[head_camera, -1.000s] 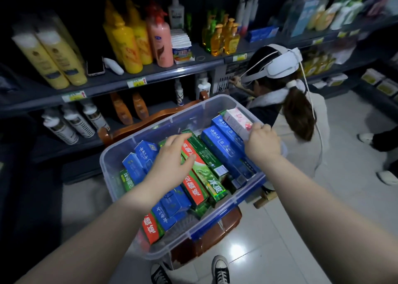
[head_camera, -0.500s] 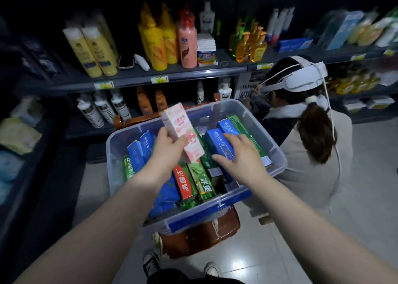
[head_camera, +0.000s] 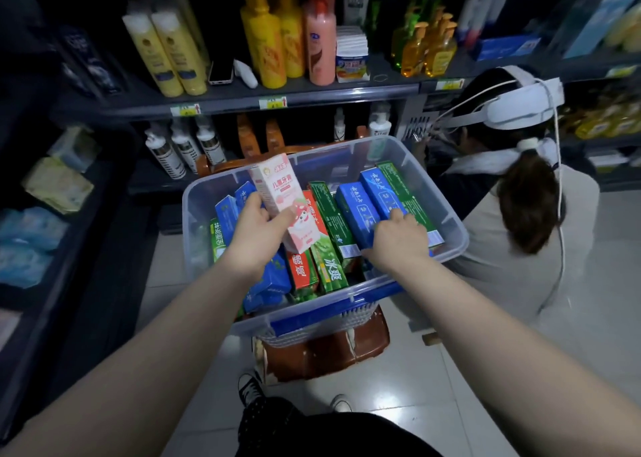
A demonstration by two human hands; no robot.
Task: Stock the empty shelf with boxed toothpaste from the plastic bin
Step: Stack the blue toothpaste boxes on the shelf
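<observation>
Head view: we lean over the clear plastic bin (head_camera: pixel 194 234), which sits on a brown stool (head_camera: pixel 329 352) on the tiled floor, close in front of the shelving. Our left hand (head_camera: pixel 256 231) grasps a pink children's toothpaste box (head_camera: pixel 277 193), thumb across its front face, and holds it tilted above the packed cartons, its lower end over a red toothpaste box (head_camera: pixel 301 269). Our right hand (head_camera: pixel 395 243) reaches into the bin's right side, fingers curled over the near end of a blue toothpaste box (head_camera: pixel 379 193) that lies among other blue and green boxes. Behind the bin, a dark shelf (head_camera: pixel 312 97) carries yellow bottles (head_camera: pixel 263 40), a pink bottle (head_camera: pixel 321 43) and a phone (head_camera: pixel 220 70). To the right, another person in a white headset (head_camera: pixel 513 109) crouches facing the shelves.
</observation>
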